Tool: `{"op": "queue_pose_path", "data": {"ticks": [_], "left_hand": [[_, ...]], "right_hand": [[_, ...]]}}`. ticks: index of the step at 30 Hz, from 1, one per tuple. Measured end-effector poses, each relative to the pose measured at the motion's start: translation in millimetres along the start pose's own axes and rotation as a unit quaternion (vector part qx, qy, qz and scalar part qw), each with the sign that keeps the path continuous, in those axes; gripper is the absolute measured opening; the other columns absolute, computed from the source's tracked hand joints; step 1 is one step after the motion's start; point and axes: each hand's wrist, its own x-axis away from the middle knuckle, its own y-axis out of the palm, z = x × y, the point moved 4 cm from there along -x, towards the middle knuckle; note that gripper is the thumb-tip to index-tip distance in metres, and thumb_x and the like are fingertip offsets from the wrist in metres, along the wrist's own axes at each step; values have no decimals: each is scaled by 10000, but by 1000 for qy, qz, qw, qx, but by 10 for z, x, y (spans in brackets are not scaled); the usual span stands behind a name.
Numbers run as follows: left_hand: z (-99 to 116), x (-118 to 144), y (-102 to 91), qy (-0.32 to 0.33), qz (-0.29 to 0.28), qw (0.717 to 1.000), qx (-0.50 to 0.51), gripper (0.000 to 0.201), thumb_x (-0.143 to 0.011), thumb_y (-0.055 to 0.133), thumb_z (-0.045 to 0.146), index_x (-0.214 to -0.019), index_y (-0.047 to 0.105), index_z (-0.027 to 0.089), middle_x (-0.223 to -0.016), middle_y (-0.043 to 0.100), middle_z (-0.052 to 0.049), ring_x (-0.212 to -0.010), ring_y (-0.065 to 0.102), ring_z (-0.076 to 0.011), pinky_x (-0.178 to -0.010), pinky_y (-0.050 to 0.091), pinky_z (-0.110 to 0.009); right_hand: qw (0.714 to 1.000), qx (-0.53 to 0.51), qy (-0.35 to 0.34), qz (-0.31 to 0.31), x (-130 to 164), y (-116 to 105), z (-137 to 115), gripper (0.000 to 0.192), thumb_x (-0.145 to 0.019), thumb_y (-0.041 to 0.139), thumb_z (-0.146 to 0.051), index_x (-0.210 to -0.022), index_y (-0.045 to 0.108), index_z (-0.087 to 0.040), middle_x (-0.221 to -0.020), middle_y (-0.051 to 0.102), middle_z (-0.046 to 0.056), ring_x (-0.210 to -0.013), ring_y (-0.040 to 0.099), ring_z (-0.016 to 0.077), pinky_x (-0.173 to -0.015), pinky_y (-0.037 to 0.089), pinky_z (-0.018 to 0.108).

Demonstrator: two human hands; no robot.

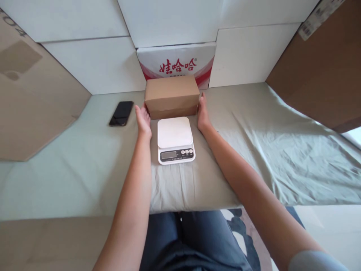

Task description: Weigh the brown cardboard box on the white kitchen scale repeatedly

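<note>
The brown oblong cardboard box [171, 96] lies crosswise near the table's [254, 150] far edge; the left hand [143, 120] and right hand [203, 114], open and flat, press its ends.

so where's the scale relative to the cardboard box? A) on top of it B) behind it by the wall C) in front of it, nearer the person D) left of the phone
C: the white scale sits on the cloth just in front of the cardboard box, between the left hand and right hand at the box's sides.

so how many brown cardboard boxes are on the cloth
1: the brown box sits behind the white scale, left hand and right hand flat against its ends. Nothing seems hidden.
</note>
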Motion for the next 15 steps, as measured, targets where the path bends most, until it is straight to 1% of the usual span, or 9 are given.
{"op": "queue_pose_path", "data": {"ticks": [2, 3, 5, 8, 11, 13, 15], "left_hand": [[38, -1, -105, 9, -4, 1000, -6, 1021, -966, 135, 873, -1588, 544, 175, -1766, 405, -169, -1672, 343, -275, -1374, 233, -439], [47, -12, -165, 13, -6, 1000, -14, 1041, -954, 117, 882, -1592, 540, 176, -1779, 380, -169, -1682, 317, -281, -1378, 220, -452], [30, -62, -284, 16, -6, 999, -33, 1046, -944, 90, 886, -1592, 545, 203, -1789, 361, -159, -1693, 286, -293, -1380, 208, -493], [-66, -176, -402, 22, -14, 998, -56, 1034, -928, 103, 906, -1580, 564, 249, -1781, 382, -145, -1699, 267, -318, -1381, 182, -559], [-163, -255, -392, 48, -58, 994, -77, 1069, -877, 155, 967, -1586, 556, 275, -1784, 381, -130, -1703, 252, -328, -1386, 150, -576], [-194, -263, -342, 66, -83, 991, -81, 1080, -855, 201, 989, -1581, 562, 276, -1778, 390, -132, -1697, 271, -330, -1388, 158, -576], [-198, -249, -303, 68, -80, 992, -72, 1029, -872, 256, 973, -1551, 596, 279, -1754, 432, -133, -1680, 318, -330, -1383, 184, -580]], "right_hand": [[999, 7, 7, 37, 28, -116, -45, 988, -879, 478, -902, -1667, 309, -329, -1852, 218, -84, -1746, 174, 181, -1462, 86, 443], [999, 14, 12, 42, 38, -162, -64, 994, -880, 472, -901, -1667, 324, -311, -1853, 224, -61, -1747, 175, 190, -1461, 72, 456], [999, 24, 25, 36, 49, -218, -93, 1005, -880, 454, -904, -1661, 354, -279, -1850, 240, -19, -1747, 185, 206, -1461, 66, 484], [999, 31, 36, 13, 66, -204, -105, 1012, -880, 462, -903, -1657, 367, -261, -1850, 239, -10, -1745, 194, 196, -1461, 79, 480], [999, 27, 35, -5, 87, -128, -95, 1073, -835, 501, -931, -1648, 364, -244, -1838, 275, -20, -1730, 231, 161, -1460, 105, 438], [999, 23, 25, -21, 92, -85, -81, 1091, -801, 510, -953, -1637, 366, -267, -1823, 309, -50, -1716, 261, 135, -1460, 135, 415], [998, 32, 9, -53, 80, -56, -63, 1068, -805, 473, -960, -1632, 351, -294, -1821, 299, -84, -1708, 264, 109, -1457, 152, 416]]}}
